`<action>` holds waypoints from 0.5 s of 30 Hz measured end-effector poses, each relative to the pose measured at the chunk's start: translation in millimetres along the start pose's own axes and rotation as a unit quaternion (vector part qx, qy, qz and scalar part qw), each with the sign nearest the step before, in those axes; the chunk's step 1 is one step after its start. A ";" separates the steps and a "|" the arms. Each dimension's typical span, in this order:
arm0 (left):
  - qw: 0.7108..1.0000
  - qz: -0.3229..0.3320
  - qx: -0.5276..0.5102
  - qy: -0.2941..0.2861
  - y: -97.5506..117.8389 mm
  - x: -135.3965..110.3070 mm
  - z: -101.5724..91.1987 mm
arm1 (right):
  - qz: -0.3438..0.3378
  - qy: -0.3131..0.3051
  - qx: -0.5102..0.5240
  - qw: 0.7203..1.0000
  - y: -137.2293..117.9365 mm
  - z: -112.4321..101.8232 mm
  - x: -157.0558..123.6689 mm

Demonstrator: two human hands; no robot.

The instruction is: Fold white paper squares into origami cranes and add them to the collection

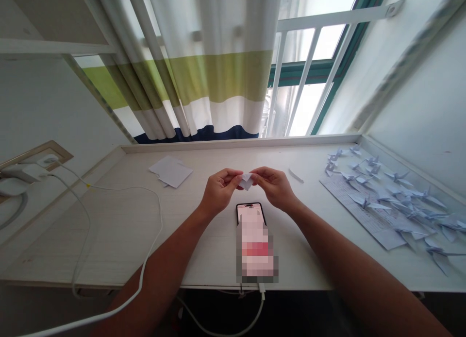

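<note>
Folded paper (246, 183): pinched btwn L hand (219, 190) & R hand (275, 187), fingers closed
Crease: prob. best w/ edges aligned, firm press
Loose sheets (174, 173): far L, counter (211, 157)

Paper: small, white, folded paper piece (247, 184), matte and compact
Folds: layered, with a flap across the upper part
Lower corner: pointed, aimed toward the person
Place: pinched between left hand (218, 192) and right hand (275, 187)

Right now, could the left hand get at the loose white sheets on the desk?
Probably yes: nothing visible stands between the left hand and the white sheets. Its grip would likely have to release the folded paper first, which the right hand also holds.
</note>
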State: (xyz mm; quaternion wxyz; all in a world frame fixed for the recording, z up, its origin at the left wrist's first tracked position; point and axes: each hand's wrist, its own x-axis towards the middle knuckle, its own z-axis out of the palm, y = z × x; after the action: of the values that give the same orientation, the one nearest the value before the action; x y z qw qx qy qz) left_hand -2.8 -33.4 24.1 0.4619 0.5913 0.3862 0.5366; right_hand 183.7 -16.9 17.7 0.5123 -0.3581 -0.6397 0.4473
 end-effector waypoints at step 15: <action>0.999 -0.007 0.025 0.020 -2.9 -0.6 1.5 | 0.045 0.002 0.030 0.999 6.3 2.9 0.3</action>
State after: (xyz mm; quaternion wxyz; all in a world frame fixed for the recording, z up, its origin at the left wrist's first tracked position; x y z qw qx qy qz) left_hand -1.3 -33.3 21.2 0.4428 0.5890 0.4123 0.5357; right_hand 180.8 -15.1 11.7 0.5036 -0.3721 -0.6078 0.4883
